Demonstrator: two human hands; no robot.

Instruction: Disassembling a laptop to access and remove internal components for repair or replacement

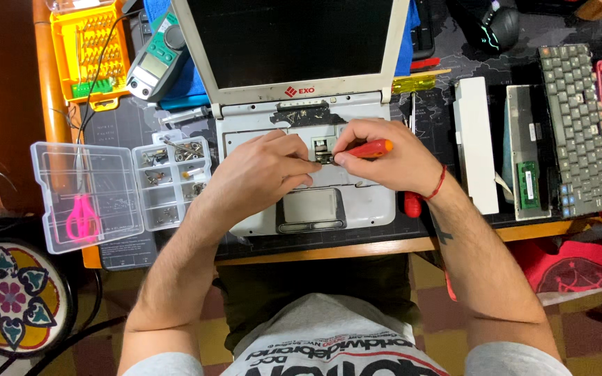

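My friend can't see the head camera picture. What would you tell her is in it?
A person's right hand holds an orange-handled screwdriver to the middle of an opened white laptop, while the left hand steadies the spot. A clear box of small screws sits left; a removed keyboard lies right.

A wooden desk [384,247] carries a dark mat [123,254] under an opened laptop [301,104].
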